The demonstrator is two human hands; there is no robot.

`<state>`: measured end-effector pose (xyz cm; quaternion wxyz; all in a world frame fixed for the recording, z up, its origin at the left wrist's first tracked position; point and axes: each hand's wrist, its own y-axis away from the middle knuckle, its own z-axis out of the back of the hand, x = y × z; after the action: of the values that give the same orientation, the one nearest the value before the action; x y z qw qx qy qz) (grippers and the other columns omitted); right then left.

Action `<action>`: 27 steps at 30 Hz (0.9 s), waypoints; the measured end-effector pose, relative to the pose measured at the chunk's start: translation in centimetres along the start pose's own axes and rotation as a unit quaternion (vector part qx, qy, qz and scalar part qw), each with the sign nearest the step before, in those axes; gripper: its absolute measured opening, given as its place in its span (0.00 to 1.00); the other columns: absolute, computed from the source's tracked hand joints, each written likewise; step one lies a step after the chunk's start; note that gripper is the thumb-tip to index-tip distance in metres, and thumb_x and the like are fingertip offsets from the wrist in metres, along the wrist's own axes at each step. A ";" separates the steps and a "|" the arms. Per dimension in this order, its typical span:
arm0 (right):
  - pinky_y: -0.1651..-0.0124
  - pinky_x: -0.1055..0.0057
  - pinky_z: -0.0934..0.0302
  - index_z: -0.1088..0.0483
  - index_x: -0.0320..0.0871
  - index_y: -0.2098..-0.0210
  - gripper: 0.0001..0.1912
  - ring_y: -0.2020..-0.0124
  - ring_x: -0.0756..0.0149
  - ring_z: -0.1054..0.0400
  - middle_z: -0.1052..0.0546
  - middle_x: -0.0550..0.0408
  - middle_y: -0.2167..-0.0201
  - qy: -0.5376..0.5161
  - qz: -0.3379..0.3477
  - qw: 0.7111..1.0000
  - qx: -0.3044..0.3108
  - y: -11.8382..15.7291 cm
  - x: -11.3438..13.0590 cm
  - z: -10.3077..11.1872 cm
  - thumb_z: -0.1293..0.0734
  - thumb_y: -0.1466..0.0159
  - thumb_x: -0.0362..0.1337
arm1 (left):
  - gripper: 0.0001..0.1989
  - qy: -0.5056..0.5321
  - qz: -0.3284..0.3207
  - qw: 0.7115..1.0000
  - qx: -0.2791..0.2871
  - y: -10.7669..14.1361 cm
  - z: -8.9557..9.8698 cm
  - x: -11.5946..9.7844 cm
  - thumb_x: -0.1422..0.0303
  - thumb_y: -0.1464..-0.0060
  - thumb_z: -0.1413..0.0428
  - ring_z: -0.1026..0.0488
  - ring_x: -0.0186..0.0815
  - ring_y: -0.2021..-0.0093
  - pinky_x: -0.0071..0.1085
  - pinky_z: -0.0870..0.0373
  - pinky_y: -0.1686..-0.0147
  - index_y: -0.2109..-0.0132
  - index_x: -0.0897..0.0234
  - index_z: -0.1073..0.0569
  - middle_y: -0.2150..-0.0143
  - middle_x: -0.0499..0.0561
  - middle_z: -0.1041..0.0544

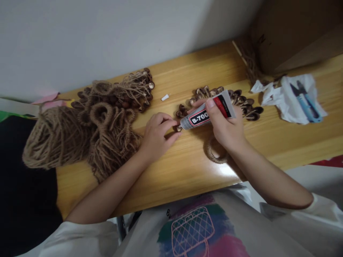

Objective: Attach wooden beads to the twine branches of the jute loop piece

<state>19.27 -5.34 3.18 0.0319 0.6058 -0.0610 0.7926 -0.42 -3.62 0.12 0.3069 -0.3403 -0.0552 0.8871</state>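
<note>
My right hand (227, 125) is wrapped round a grey glue tube (199, 116) marked "B-700", its nozzle tilted down to the left. The nozzle tip meets a small brown nutshell-like piece (178, 129), which my left hand (159, 135) pinches between thumb and finger just above the table. Behind the tube lies a cluster of similar brown pieces (252, 111) tied to twine, partly hidden by my right hand. A ring wrapped in twine (213, 151) rests below the tube, partly covered by my right wrist.
Left on the wooden table (160, 178) sit a big twine skein (57, 139), twine bundles with loops (107, 135) and more stringed brown pieces (144, 92). A small white cap (165, 97) lies behind my left hand. Blue snips (308, 103) rest on white tissue (284, 103); a cardboard box (300, 39) stands behind.
</note>
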 end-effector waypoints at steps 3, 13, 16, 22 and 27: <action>0.56 0.60 0.26 0.24 0.55 0.63 0.24 0.56 0.60 0.24 0.19 0.59 0.66 -0.004 0.001 1.000 -0.004 0.0 0.0 0.1 0.43 0.36 0.62 | 0.08 0.000 0.001 1.000 0.002 0.0 0.0 0.0 0.67 0.46 0.39 0.30 0.39 0.56 0.37 0.32 0.56 0.59 0.61 0.26 0.58 0.51 0.28; 0.58 0.64 0.29 0.23 0.51 0.65 0.18 0.60 0.62 0.23 0.20 0.60 0.71 -0.071 0.036 0.997 -0.004 -0.1 -0.1 0.0 0.38 0.34 0.54 | 0.08 -0.007 -0.004 1.000 0.000 -0.1 0.1 0.0 0.67 0.45 0.39 0.30 0.39 0.57 0.37 0.32 0.57 0.58 0.63 0.25 0.59 0.52 0.28; 0.58 0.63 0.30 0.23 0.50 0.67 0.17 0.63 0.64 0.23 0.20 0.60 0.72 -0.075 0.042 0.996 -0.005 -0.1 -0.1 0.0 0.38 0.34 0.52 | 0.08 -0.005 -0.009 1.000 -0.004 -0.1 0.1 0.0 0.67 0.45 0.39 0.30 0.39 0.57 0.37 0.32 0.57 0.58 0.63 0.25 0.59 0.52 0.28; 0.59 0.63 0.29 0.23 0.50 0.68 0.16 0.64 0.64 0.24 0.21 0.59 0.73 -0.097 0.025 0.995 -0.011 -0.2 0.0 0.2 0.37 0.34 0.51 | 0.08 0.001 -0.013 1.000 -0.008 0.0 0.0 0.0 0.68 0.46 0.39 0.30 0.39 0.57 0.37 0.32 0.57 0.58 0.63 0.25 0.59 0.52 0.28; 0.56 0.62 0.29 0.23 0.51 0.69 0.15 0.59 0.61 0.24 0.21 0.59 0.73 -0.105 0.009 0.994 -0.006 -0.2 0.2 0.2 0.35 0.36 0.52 | 0.08 0.000 -0.014 1.000 -0.010 0.0 0.0 0.0 0.67 0.45 0.39 0.30 0.39 0.58 0.37 0.32 0.57 0.58 0.63 0.25 0.59 0.52 0.28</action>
<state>19.47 -5.14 3.43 0.0215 0.6850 -0.0742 0.7245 -0.39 -3.60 0.10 0.3155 -0.3430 -0.0690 0.8821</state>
